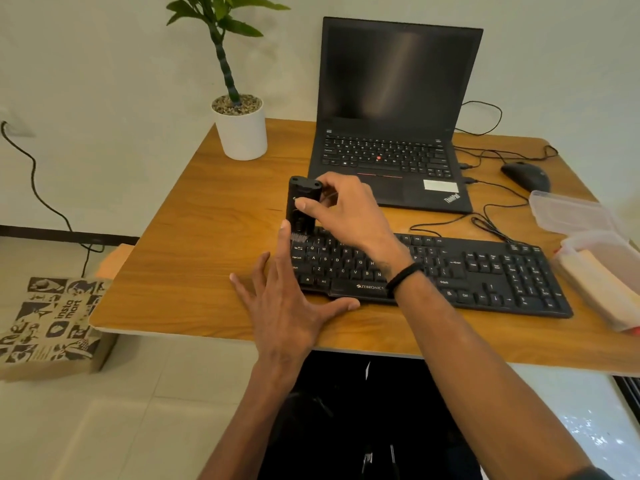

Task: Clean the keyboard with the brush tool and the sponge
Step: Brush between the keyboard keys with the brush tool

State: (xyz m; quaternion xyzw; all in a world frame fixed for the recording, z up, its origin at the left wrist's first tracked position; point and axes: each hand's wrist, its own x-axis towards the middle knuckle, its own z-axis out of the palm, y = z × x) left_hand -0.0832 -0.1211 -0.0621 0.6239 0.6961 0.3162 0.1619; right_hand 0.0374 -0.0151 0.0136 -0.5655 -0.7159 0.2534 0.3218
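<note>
Keyboard [450, 268]: black, full-size, lying flat near the front edge of the table [194, 216], its length running from about 9 o'clock toward 3 o'clock under the person's arms.

Left hand [284, 306] is spreading open, fingers straight, palm on the wood at the keyboard's 9 o'clock end; the longest finger is reaching up beside the board's left edge, thumb lying along its front edge. It looks to be bracing the board.

Brush tool [303, 209] is standing upright over the keyboard's top-left corner, at roughly 11 o'clock on the board, bristles down and touching the keys there. Right hand [346, 209] is gripping the brush tool's upper body, thumb on the near face, fingers curling behind.

Handling judgement: the keyboard is likely light, rigid plastic, prone to sliding on smooth wood, so pinning an end is sensible. The brush tool seems a light, hard shell with soft bristles; holding high on the body is leaving the bristles free, and light pressure should suit the keycaps.

Further right, at 3 o'clock, a clear container [599, 251] is holding something pale; whether that is the sponge I cannot tell.
</note>
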